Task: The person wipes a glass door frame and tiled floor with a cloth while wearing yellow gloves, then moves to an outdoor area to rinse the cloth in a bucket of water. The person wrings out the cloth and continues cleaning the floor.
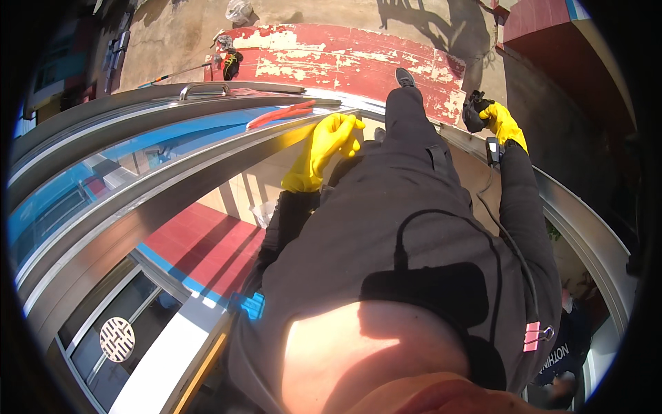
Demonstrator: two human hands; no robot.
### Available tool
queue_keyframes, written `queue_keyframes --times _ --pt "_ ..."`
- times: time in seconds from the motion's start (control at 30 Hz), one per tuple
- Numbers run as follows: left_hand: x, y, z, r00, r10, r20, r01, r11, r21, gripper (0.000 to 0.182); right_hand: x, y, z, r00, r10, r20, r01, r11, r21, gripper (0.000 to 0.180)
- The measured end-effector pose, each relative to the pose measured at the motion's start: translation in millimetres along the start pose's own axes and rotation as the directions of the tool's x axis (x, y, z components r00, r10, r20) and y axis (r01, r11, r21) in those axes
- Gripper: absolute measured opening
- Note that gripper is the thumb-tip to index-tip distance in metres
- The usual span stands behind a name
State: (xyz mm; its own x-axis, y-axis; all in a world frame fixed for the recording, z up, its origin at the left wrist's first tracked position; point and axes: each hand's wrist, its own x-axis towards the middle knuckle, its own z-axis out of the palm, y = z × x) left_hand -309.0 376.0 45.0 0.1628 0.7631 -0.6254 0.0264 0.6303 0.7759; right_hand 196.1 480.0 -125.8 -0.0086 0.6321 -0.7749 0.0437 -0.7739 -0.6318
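Note:
My left hand (331, 142), in a yellow rubber glove, hangs beside the edge of a metal-framed glass door (227, 145). Its fingers are loosely curled and apart, with nothing visible in them. On the other side of my body, my right hand (502, 123), gloved the same way, grips a crumpled black cloth or bag (474, 112); which of the two I cannot tell. A small device (493, 150) with a cable sits at my right wrist. One grey shoe (405, 77) is on the worn red paving (357, 57).
A metal handle (204, 90) and red ribbon (279, 114) are on the door. Beyond it lie a pole (173, 75), a dark bundle (232, 64) and a white plastic bag (239, 11). A metal door frame (579, 207) curves at right; another person (561, 352) is behind it.

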Motion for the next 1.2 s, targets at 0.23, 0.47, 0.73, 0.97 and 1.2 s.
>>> queue_keyframes --times 0.23,0.47,0.73,0.97,1.2 --pt "9 -3 -12 0.984 0.014 -0.179 -0.027 0.997 -0.069 0.037 21 21 -8 0.985 0.151 -0.088 -0.107 0.921 0.375 0.036" --pt "8 6 -27 0.939 -0.241 -0.246 0.208 0.966 -0.153 0.036 70 29 -45 0.941 0.312 -0.127 -0.257 0.909 0.329 0.027" --pt "-16 -78 -27 0.655 -0.611 -0.445 0.562 0.787 -0.254 0.035 172 6 -113 0.933 0.359 -0.033 -0.281 0.784 0.554 0.047" --pt "-14 -64 5 0.483 -0.616 -0.622 0.288 0.783 -0.552 0.033 277 -42 -128 0.918 0.365 0.153 -0.392 0.785 0.48 0.049" --pt "1 -81 -12 0.418 -0.479 -0.772 0.004 0.851 -0.525 0.031 329 -92 -93 0.861 0.505 0.062 -0.472 0.748 0.466 0.041"
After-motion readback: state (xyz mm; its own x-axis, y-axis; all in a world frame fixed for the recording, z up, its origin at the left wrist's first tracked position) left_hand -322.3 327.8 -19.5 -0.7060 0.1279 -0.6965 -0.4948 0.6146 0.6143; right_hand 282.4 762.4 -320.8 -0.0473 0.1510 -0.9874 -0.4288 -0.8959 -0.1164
